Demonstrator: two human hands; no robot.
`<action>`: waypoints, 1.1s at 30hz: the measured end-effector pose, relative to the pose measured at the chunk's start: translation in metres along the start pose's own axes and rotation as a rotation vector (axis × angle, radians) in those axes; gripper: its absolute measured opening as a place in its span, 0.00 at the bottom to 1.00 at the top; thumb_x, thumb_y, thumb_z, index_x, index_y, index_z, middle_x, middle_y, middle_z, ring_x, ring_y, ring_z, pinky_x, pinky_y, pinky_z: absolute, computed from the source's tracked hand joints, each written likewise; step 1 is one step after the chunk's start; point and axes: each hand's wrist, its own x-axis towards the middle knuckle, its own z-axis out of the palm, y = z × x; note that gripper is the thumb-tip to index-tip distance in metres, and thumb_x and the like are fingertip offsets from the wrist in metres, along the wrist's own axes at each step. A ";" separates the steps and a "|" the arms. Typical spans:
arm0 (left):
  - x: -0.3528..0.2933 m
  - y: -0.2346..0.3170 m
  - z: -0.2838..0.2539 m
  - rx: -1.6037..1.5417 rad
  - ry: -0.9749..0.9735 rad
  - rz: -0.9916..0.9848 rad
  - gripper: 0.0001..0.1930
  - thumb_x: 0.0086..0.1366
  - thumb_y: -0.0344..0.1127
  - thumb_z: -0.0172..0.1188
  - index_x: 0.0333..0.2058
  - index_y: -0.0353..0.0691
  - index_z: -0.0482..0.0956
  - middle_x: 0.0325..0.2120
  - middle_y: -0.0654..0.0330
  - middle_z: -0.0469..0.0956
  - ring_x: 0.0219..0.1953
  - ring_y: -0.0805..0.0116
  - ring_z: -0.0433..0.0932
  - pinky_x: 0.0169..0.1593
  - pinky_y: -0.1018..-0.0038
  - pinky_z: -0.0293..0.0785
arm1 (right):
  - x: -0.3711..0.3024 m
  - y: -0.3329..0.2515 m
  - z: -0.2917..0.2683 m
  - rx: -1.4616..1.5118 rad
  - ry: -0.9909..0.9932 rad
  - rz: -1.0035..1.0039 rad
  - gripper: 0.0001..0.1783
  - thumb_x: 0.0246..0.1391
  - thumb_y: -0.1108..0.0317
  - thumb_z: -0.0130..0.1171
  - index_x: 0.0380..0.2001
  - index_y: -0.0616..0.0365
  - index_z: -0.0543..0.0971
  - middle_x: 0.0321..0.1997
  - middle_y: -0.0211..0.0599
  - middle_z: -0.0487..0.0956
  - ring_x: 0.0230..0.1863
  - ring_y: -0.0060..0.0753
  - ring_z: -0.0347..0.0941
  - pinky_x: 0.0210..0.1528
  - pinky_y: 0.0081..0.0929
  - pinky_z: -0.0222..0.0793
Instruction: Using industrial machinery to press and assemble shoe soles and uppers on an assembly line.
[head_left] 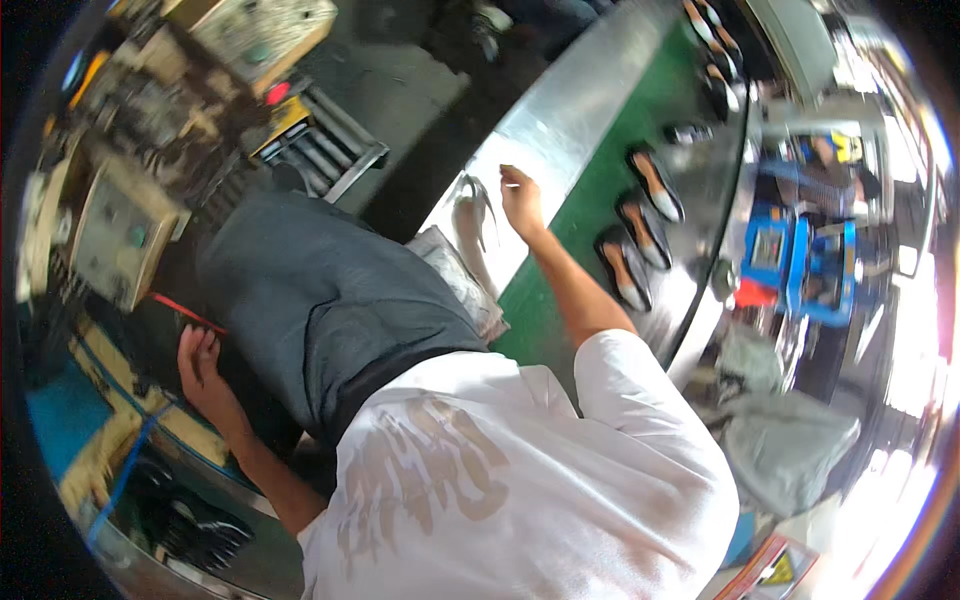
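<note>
Right hand (521, 205): one, over the metal ledge (548, 125), fingers curled partway inward; whether they hold anything, cannot tell

Pale shoe-like item (468, 225): one, blurred, on the metal ledge, just left of the right hand

Left hand (208, 380): one, low at left, fingers loosely bent, slightly parted, gripping nothing visible

Red strip (185, 311): one, thin, near end beside the left fingertips; contact cannot be told

Plastic bag (462, 282): one, crumpled, translucent, wedged between ledge and lap

Lap in dark grey trousers (340, 285): between the two hands

Dark flat shoes (622, 268): several, beige-lined, in a line from near to far along the right side

Blue machine (798, 265): one, right of the shoes; grey plastic sheeting (785, 450) nearer

Wood-edged boxes (112, 235): two, left, one farther off

Rack of parallel metal bars (335, 140): one, far left

Blue cable (121, 485): one, near left

Surface: shiny ledge alongside a green belt (595, 190), both running toward the far right

Room: grey floor (420, 75) at the far side, bright glare at right
</note>
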 end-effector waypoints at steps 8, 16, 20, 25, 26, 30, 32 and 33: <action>0.007 0.064 0.144 0.177 -0.465 0.156 0.19 0.83 0.27 0.47 0.67 0.31 0.77 0.59 0.44 0.82 0.59 0.56 0.84 0.67 0.63 0.79 | -0.153 0.277 -0.266 -0.867 0.126 0.567 0.66 0.53 0.33 0.75 0.84 0.47 0.52 0.76 0.67 0.68 0.76 0.72 0.64 0.77 0.60 0.63; -0.013 0.076 0.206 0.112 -0.688 0.155 0.18 0.81 0.23 0.52 0.65 0.32 0.79 0.56 0.49 0.83 0.56 0.61 0.85 0.64 0.66 0.80 | -0.174 0.309 -0.234 -0.074 -0.051 0.499 0.70 0.55 0.40 0.77 0.86 0.54 0.44 0.83 0.66 0.61 0.83 0.60 0.59 0.80 0.46 0.59; -0.024 0.089 0.266 0.025 -0.941 0.207 0.20 0.80 0.24 0.54 0.67 0.34 0.77 0.58 0.50 0.82 0.58 0.63 0.84 0.64 0.68 0.79 | -0.161 0.208 -0.137 0.079 0.175 0.686 0.71 0.54 0.47 0.81 0.85 0.63 0.44 0.82 0.62 0.62 0.81 0.56 0.61 0.79 0.42 0.59; -0.023 0.118 0.307 -0.095 -1.087 0.257 0.25 0.80 0.29 0.59 0.72 0.37 0.72 0.66 0.51 0.76 0.63 0.59 0.82 0.66 0.66 0.77 | -0.107 0.041 -0.097 0.385 -0.015 0.490 0.61 0.58 0.49 0.79 0.80 0.73 0.56 0.75 0.63 0.70 0.73 0.52 0.71 0.74 0.41 0.68; -0.019 0.129 0.311 -0.089 -1.063 0.290 0.26 0.79 0.31 0.61 0.72 0.37 0.71 0.68 0.51 0.74 0.63 0.57 0.82 0.66 0.65 0.77 | -0.094 -0.001 -0.089 0.425 -0.106 0.455 0.62 0.58 0.48 0.79 0.80 0.73 0.55 0.75 0.63 0.70 0.73 0.51 0.71 0.74 0.41 0.68; 0.021 0.151 0.302 -0.059 -0.931 0.378 0.29 0.78 0.35 0.64 0.74 0.40 0.70 0.73 0.51 0.70 0.63 0.56 0.81 0.63 0.66 0.80 | -0.062 -0.109 -0.028 0.453 -0.413 0.145 0.66 0.56 0.46 0.80 0.81 0.73 0.52 0.75 0.61 0.71 0.76 0.50 0.68 0.78 0.42 0.63; 0.048 0.133 0.272 -0.064 -0.697 0.480 0.22 0.79 0.37 0.64 0.67 0.38 0.78 0.62 0.53 0.81 0.55 0.65 0.83 0.58 0.71 0.79 | -0.063 -0.192 -0.015 0.379 -0.567 0.037 0.65 0.55 0.44 0.80 0.81 0.70 0.54 0.76 0.62 0.71 0.78 0.53 0.66 0.80 0.43 0.60; 0.055 0.133 0.252 -0.055 -0.620 0.425 0.19 0.79 0.37 0.63 0.64 0.36 0.81 0.57 0.54 0.85 0.53 0.67 0.84 0.56 0.72 0.79 | -0.064 -0.210 -0.002 0.358 -0.643 -0.005 0.65 0.55 0.44 0.80 0.81 0.68 0.55 0.76 0.62 0.71 0.79 0.53 0.65 0.80 0.43 0.60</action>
